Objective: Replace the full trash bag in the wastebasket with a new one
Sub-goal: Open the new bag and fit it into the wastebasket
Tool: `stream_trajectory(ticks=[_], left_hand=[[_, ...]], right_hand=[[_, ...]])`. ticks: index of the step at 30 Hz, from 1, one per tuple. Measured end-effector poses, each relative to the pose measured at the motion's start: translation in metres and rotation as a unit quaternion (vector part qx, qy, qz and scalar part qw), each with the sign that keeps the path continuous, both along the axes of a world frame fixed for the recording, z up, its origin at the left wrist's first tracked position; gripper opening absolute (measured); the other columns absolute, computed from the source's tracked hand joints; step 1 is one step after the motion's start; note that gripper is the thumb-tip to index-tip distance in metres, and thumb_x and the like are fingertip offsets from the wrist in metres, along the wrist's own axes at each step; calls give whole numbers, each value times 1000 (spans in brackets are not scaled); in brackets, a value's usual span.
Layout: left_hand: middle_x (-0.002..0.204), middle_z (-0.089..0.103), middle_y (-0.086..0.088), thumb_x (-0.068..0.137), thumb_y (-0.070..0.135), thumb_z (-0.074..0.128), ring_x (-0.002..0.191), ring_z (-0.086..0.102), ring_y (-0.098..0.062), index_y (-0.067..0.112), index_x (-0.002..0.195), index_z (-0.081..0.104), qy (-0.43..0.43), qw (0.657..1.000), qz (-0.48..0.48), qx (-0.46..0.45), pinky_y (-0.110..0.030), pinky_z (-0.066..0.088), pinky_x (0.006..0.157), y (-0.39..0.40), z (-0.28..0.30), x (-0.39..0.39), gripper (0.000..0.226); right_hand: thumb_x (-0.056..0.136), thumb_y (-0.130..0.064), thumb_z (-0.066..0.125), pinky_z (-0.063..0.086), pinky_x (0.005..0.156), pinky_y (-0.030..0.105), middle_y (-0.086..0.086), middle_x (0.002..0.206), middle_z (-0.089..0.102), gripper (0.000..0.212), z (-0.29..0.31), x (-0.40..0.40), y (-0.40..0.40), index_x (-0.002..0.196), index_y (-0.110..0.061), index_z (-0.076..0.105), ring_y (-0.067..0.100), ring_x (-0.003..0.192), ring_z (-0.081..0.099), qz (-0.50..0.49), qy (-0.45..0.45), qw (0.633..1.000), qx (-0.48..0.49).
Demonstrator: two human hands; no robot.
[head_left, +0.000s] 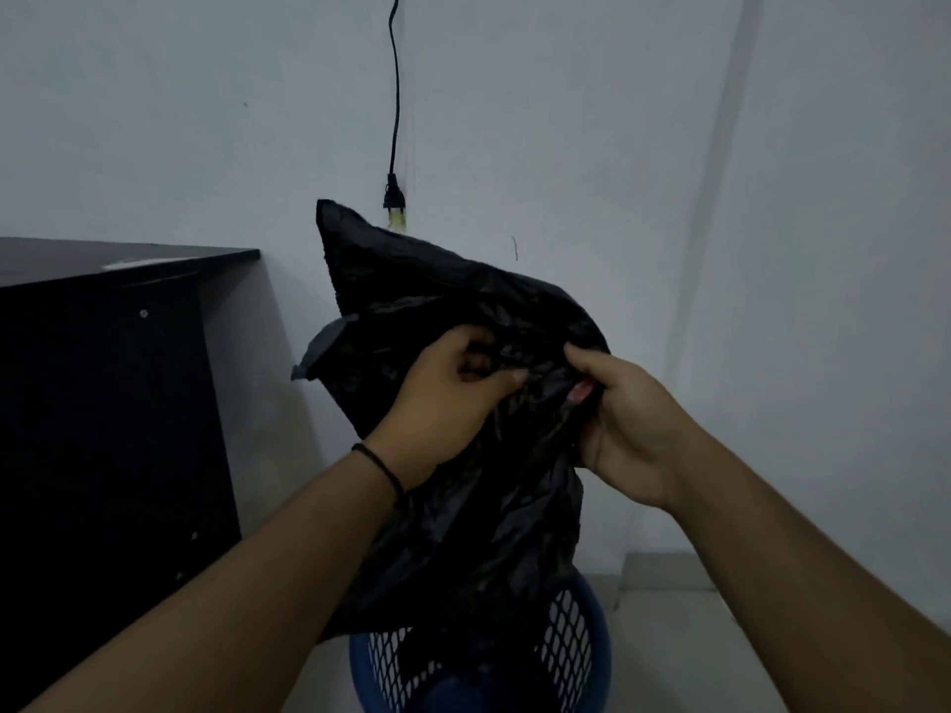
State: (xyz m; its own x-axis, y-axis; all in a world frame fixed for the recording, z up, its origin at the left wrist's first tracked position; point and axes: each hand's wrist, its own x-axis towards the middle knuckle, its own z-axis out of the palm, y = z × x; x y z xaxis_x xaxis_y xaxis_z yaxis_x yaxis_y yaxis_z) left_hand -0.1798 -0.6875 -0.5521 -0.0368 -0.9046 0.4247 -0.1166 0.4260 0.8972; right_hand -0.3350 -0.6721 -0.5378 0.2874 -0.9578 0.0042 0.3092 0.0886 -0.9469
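Observation:
A crumpled black trash bag [427, 295] hangs in the air in front of me, held up by both hands. My left hand [442, 398] pinches a fold of the plastic near the bag's middle, thumb against fingers. Just to its right, my right hand [628, 424] grips another fold of the same bag. The bag's lower part drapes down over a blue mesh wastebasket [576, 640] on the floor and hides most of its opening. What lies inside the basket is hidden.
A dark desk or cabinet [103, 403] stands at the left against a pale wall. A black cord with a plug [393, 193] hangs on the wall behind the bag. Light floor [684, 656] shows to the right of the basket.

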Motion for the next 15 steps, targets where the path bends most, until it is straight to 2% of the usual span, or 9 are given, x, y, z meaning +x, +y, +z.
stream_trajectory(ticks=[3, 6, 8, 10, 11, 13, 15], left_hand=[[103, 67, -10, 89, 2, 58, 96, 64, -23, 8, 101, 62, 84, 996, 25, 32, -32, 52, 90, -8, -1, 16, 14], [93, 65, -9, 93, 0, 48, 82, 63, -20, 12, 92, 59, 100, 992, 49, 64, -30, 55, 77, -13, -2, 34, 15], [91, 63, -7, 94, 1, 45, 78, 62, -19, 13, 93, 57, 87, 991, 81, 64, -28, 54, 70, -20, -6, 45, 17], [98, 63, -6, 93, 3, 45, 83, 61, -19, 13, 103, 57, 60, 986, 143, 53, -31, 54, 74, -30, -15, 59, 18], [104, 63, -6, 92, 6, 45, 89, 61, -21, 13, 110, 56, 44, 983, 173, 45, -36, 54, 81, -34, -20, 66, 23], [113, 62, -5, 88, 8, 43, 99, 60, -23, 16, 117, 53, 18, 975, 220, 23, -44, 50, 92, -39, -28, 76, 32], [114, 60, -5, 87, 7, 41, 102, 58, -24, 18, 116, 48, 14, 967, 255, 11, -47, 48, 95, -44, -37, 83, 32]], right_hand=[[98, -23, 42, 53, 79, 41, 9, 106, 70, 29, -3, -18, -10, 113, -12, 63, 26, 96, 65, -110, 27, 994, 10], [95, -5, 39, 56, 57, 34, 11, 87, 67, 24, -2, -42, -19, 101, -5, 62, 24, 73, 63, -237, 37, 970, 37], [93, -2, 41, 57, 47, 29, 15, 89, 65, 24, 1, -62, -24, 107, -3, 61, 24, 70, 62, -303, 33, 951, 49], [90, -7, 47, 58, 54, 32, 18, 99, 66, 27, 5, -80, -26, 114, -2, 59, 26, 73, 64, -355, 53, 932, 47], [89, -13, 50, 57, 64, 34, 18, 102, 66, 28, 7, -88, -26, 114, -3, 59, 27, 77, 64, -375, 85, 923, 30], [85, -25, 54, 51, 74, 34, 15, 98, 65, 27, 11, -100, -22, 102, -5, 61, 28, 83, 63, -392, 249, 885, -36], [84, -29, 53, 44, 67, 32, 11, 80, 62, 27, 16, -106, -13, 88, -3, 62, 26, 72, 58, -390, 429, 808, -102]])
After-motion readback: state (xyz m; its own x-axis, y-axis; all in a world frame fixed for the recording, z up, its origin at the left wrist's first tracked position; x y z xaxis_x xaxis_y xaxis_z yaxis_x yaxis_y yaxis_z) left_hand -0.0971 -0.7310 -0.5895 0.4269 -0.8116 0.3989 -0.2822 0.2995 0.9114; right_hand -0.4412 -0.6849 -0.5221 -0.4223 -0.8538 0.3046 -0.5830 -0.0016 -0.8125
